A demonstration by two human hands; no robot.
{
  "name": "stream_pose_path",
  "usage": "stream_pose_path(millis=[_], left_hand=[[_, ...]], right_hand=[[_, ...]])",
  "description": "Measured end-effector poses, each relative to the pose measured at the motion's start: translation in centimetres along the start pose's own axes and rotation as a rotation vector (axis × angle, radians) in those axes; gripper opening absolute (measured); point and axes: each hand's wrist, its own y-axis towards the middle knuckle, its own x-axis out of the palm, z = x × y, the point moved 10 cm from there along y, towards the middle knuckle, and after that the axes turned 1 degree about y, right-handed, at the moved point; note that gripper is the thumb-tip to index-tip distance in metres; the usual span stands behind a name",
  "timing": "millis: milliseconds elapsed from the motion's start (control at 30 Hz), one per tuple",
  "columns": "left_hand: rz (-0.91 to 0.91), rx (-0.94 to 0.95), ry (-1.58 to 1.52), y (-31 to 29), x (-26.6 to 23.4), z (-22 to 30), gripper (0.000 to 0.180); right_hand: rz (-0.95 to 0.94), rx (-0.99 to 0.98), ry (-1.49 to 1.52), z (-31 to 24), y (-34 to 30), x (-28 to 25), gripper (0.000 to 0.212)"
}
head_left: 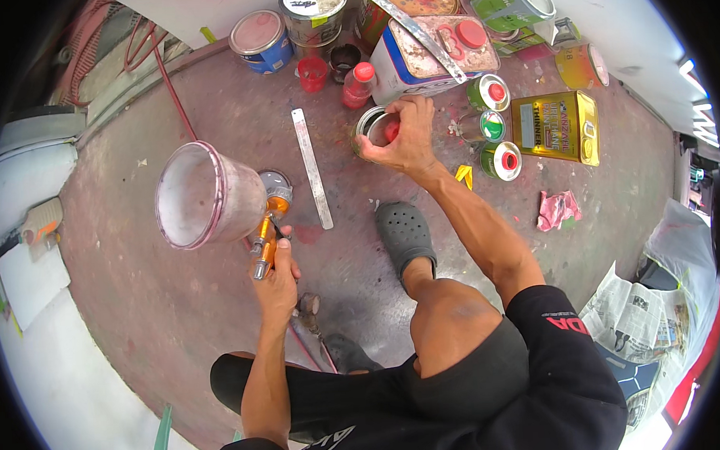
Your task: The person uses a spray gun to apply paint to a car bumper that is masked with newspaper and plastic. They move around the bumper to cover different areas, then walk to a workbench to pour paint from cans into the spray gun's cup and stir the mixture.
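Observation:
My left hand [278, 285] is closed round the handle of an orange and silver spray gun [268, 228]. A large whitish cup [234, 199] with a pinkish rim is on the gun's left side, its open mouth toward me. Ahead and to the right, my right hand [411, 137] grips the rim of a small open tin [360, 138] from above, thumb and fingers spread across it. Something red shows inside that tin. Between the two hands a long metal ruler-like strip [312, 169] lies on the floor.
Paint cans [260, 40], a red-capped bottle [360, 84] and a square tin [418, 60] crowd the far side. Several small capped cans [500, 161], a yellow thinner tin [556, 128] and a crumpled pink cloth [558, 210] lie rightward. A red hose [173, 93] crosses the floor.

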Motion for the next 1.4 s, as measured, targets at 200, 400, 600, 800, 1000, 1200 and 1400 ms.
stream_pose_path(millis=[200,400,600,800,1000,1200,1400], left_hand=[[-0.029,0.030,0.044,-0.1,0.8,0.1,0.027],[-0.046,0.034,0.077,0.3,1.8,-0.5,0.033],[-0.054,0.019,0.076,0.3,2.0,-1.0,0.035],[-0.027,0.096,0.116,0.4,2.0,-1.2,0.033],[-0.029,0.082,0.179,-0.1,1.8,-1.6,0.033],[0.015,0.122,0.155,-1.4,2.6,-0.8,0.036],[-0.044,0.110,0.213,-2.4,2.3,-4.0,0.030]], right_hand=[[0.242,0.336,0.438,4.1,-1.6,-1.9,0.052],[0.521,1.025,1.623,10.7,-6.1,2.0,0.067],[0.389,0.961,2.141,13.4,-9.3,1.2,0.085],[0.464,1.217,1.903,15.5,-15.8,1.0,0.074],[0.412,1.260,1.203,17.0,-19.4,-0.3,0.056],[0.017,0.495,-0.176,8.9,-12.6,-6.2,0.085],[-0.050,0.520,0.380,3.5,-8.3,0.5,0.104]])
